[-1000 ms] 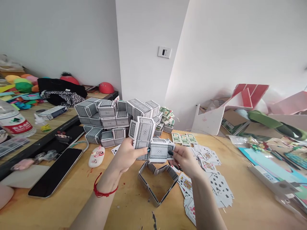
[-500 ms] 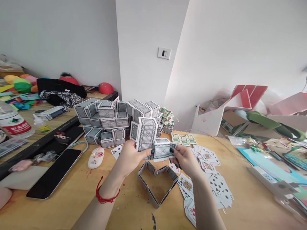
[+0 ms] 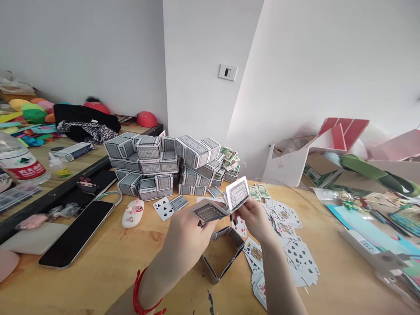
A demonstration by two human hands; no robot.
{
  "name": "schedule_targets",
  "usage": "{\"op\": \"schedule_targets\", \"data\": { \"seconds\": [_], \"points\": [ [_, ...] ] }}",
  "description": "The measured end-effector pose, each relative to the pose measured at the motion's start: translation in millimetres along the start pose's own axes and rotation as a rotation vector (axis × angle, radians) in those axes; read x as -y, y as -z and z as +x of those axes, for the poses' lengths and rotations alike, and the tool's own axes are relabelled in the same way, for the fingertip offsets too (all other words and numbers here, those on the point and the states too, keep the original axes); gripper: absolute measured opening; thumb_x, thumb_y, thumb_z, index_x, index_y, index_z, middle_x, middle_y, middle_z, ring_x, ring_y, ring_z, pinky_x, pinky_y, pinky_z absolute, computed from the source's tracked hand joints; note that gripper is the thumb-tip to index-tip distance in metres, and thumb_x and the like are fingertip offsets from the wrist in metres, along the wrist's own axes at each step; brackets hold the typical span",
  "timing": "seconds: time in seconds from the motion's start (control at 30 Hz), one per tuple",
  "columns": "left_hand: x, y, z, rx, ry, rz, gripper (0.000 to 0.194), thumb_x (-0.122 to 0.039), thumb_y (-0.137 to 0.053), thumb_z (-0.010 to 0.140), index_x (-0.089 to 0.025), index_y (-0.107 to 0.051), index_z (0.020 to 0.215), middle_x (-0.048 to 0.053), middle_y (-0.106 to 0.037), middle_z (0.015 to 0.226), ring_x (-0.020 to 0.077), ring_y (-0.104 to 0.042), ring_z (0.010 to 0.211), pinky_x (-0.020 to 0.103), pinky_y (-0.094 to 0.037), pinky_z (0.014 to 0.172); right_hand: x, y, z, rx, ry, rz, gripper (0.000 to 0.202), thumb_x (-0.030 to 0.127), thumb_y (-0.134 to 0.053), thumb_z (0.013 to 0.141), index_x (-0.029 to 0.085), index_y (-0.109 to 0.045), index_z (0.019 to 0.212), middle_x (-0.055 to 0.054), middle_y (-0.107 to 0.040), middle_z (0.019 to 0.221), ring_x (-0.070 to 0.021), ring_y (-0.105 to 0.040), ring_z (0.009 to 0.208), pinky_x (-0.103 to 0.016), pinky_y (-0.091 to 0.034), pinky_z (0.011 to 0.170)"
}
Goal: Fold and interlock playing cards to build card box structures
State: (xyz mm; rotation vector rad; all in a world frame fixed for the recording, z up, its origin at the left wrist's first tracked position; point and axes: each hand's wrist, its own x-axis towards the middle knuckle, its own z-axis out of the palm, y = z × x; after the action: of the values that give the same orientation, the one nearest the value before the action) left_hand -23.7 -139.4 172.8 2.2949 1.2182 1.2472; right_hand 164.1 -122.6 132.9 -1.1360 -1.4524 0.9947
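Several folded playing cards with grey patterned backs, joined in a strip, are held between both hands above the table. My left hand is closed on the left part of the strip, its fingers partly hidden beneath. On the right part, my right hand pinches the lower edge. Below them stands a heart-shaped ring of folded cards, its upper left hidden by my left hand. Left of my left hand lie a five of spades and a face-down card.
Behind the hands rises a stack of folded-card blocks. Loose face-up cards spread on the right. To the left are a white mouse, a phone and a water bottle. A power strip lies far right.
The card strip has been tilted and folded from standing upright. My left hand has turned and moved right, partly covering the heart-shaped ring. The face-down card beside the five of spades has come into view.
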Motion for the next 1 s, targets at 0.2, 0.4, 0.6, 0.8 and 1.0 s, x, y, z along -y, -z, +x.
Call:
{"op": "schedule_targets", "data": {
  "seconds": [0.2,0.4,0.6,0.8,1.0],
  "points": [
    [-1,0.2,-3,0.032,-0.035,-0.069,0.022,-0.012,-0.051,0.079,-0.023,-0.066,0.089,-0.001,-0.071,0.075,0.0131,-0.061,0.061,0.020,-0.042,0.058,3,-4,1,0.019,0.001,-0.028,0.024,0.038,-0.046,0.083,0.020,-0.053,0.067,-0.002,-0.059,0.057,-0.0142,-0.054,0.050,-0.027,-0.045,0.048],
    [-2,-2.8,-3,-0.044,-0.089,0.080,0.011,-0.018,-0.054,0.078,-0.020,-0.064,0.074,0.001,-0.067,0.061,0.0139,-0.058,0.053,0.021,-0.040,0.054,-5,-9,5,0.038,0.034,-0.039,0.019,0.030,-0.046,0.082,0.020,-0.052,0.067,0.000,-0.056,0.053,-0.0136,-0.054,0.051,-0.026,-0.045,0.050],
    [-2,-6.2,-3,-0.061,-0.092,0.123,0.008,-0.016,-0.057,0.075,-0.020,-0.062,0.073,-0.001,-0.061,0.052,0.0116,-0.053,0.045,0.021,-0.038,0.048,-8,-9,6,0.055,0.052,-0.048,0.019,0.023,-0.044,0.081,0.018,-0.051,0.064,0.000,-0.056,0.055,-0.0114,-0.053,0.049,-0.024,-0.045,0.048],
    [-4,-8.8,-4,-0.148,-0.146,0.061,0.009,-0.009,-0.059,0.072,-0.017,-0.058,0.069,-0.004,-0.060,0.052,0.0083,-0.051,0.043,0.018,-0.036,0.046,-13,-8,7,0.046,0.064,-0.058,0.018,0.020,-0.045,0.081,0.018,-0.050,0.064,0.001,-0.056,0.055,-0.0110,-0.053,0.048,-0.023,-0.046,0.047],
    [-5,-10.0,-3,-0.166,-0.162,0.089,0.010,-0.010,-0.059,0.072,-0.016,-0.057,0.065,-0.004,-0.056,0.048,0.0071,-0.046,0.039,0.018,-0.034,0.043,-15,-8,8,0.057,0.064,-0.052,0.017,0.023,-0.046,0.081,0.018,-0.052,0.066,0.001,-0.055,0.052,-0.0111,-0.054,0.046,-0.022,-0.045,0.043]
  ]
}}
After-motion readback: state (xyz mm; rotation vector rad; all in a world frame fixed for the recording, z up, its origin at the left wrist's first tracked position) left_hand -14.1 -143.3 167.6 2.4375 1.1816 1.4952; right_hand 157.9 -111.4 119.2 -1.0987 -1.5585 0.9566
